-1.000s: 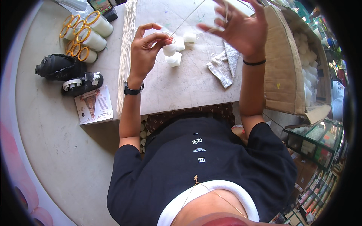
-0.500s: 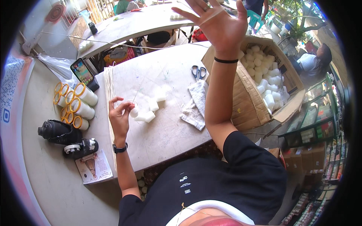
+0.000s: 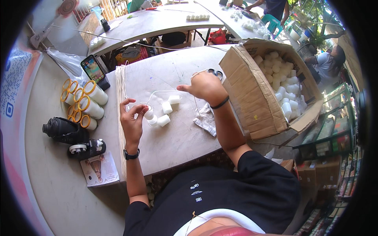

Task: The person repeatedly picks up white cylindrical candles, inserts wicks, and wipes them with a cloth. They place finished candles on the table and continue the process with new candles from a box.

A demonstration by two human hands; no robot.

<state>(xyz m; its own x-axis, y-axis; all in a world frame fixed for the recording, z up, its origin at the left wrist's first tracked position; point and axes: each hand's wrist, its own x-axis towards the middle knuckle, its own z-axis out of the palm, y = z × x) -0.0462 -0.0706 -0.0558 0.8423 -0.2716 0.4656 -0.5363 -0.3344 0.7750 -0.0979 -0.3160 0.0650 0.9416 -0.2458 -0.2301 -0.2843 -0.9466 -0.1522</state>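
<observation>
My left hand is at the left of the near table, thumb and fingertips pinched on a thin white cord at the top of a small white wax-like cylinder. The cord arcs over to my right hand, which is closed around it, thumb stuck out to the left. More cord hangs below that hand. Several similar white cylinders lie on the tabletop between my hands. Dark-handled scissors are partly hidden behind my right hand, and a white cloth lies beneath my right wrist.
A large open cardboard box full of white cylinders stands at right. Long white strands run along the table's left edge. Further left are orange-rimmed white cylinders, a phone and black bottles. Other people are beyond.
My right hand has come down from high above the table, where its fingers were spread, and is now closed. The cord now curves between my hands. My left hand keeps its pinch.
</observation>
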